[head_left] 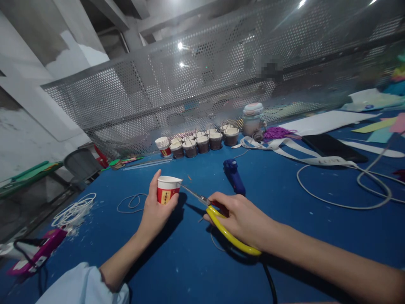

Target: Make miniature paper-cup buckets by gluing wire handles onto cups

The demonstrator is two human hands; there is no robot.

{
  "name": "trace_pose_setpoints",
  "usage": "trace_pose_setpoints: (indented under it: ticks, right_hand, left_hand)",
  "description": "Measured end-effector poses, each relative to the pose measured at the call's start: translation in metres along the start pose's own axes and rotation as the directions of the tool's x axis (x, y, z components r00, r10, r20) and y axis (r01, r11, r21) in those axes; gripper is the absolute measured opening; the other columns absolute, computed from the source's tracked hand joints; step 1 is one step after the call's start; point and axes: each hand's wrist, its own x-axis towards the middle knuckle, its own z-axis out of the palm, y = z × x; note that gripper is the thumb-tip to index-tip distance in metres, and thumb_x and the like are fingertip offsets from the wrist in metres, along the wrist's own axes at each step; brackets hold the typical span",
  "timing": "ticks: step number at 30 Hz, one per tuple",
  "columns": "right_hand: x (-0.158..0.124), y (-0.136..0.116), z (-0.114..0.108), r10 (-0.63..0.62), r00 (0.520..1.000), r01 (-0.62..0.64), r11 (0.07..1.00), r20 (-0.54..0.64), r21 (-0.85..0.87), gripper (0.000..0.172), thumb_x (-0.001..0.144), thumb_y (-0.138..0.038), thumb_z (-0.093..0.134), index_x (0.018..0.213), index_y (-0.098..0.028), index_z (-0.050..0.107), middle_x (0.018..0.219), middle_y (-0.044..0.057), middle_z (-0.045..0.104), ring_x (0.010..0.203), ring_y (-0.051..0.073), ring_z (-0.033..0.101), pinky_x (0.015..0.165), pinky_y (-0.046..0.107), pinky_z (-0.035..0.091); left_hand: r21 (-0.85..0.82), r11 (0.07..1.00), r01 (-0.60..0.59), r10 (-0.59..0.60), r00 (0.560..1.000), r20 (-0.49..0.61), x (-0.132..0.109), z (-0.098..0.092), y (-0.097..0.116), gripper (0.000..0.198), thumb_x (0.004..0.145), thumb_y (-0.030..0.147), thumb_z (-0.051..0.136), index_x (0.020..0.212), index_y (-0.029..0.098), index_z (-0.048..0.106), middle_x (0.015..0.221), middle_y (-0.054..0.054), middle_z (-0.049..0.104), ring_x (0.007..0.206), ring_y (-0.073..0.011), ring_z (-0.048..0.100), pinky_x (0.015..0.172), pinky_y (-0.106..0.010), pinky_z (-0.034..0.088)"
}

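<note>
My left hand (pixel 158 211) is wrapped round a red and white paper cup (pixel 168 185), held upright above the blue table. The cup's rim is drawn out to a point on its right side. My right hand (pixel 238 215) grips long-nose pliers (pixel 232 238) with yellow and red handles. Their thin metal jaws reach left to the pointed part of the rim; whether they clamp it is too small to tell. A blue glue gun (pixel 234 176) lies just beyond my right hand.
Several dark-wrapped cups with thin handles (pixel 202 144) line the back beside stacked paper cups (pixel 163 145). A lidded bottle (pixel 253 118), purple strands (pixel 278 133), ribbon (pixel 284 145), black phone-like slab (pixel 333 147) and cord (pixel 341 206) lie right. Left are coiled white cord (pixel 74 211) and a magenta power strip (pixel 39 253).
</note>
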Motion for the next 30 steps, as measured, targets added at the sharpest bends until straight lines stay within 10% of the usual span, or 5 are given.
trace_pose_setpoints:
  ticks: [13,30]
  right_hand:
    - [0.007,-0.005,-0.014,0.088,0.987,-0.111,0.978,0.134,0.176,0.027,0.081,-0.039,0.063,0.098,-0.018,0.062,0.071,-0.002,0.057,0.063,0.012,0.047,0.058,0.024,0.036]
    - [0.003,-0.004,-0.008,0.090,0.995,-0.091,0.996,0.049,0.011,0.026,0.081,-0.043,0.062,0.098,-0.022,0.063,0.067,-0.002,0.055,0.059,0.014,0.047,0.053,0.025,0.031]
  left_hand:
    - [-0.421,0.841,0.339,-0.285,0.940,0.188,0.012,-0.003,-0.004,0.093,0.067,0.036,0.077,0.147,0.031,0.030,0.109,-0.003,0.063,0.081,-0.0136,0.061,0.069,-0.021,0.050]
    - [-0.092,0.987,0.133,-0.118,0.982,0.147,0.009,-0.008,-0.001,0.083,0.073,0.037,0.069,0.146,0.029,0.031,0.125,-0.007,0.057,0.092,-0.0192,0.060,0.085,-0.034,0.049]
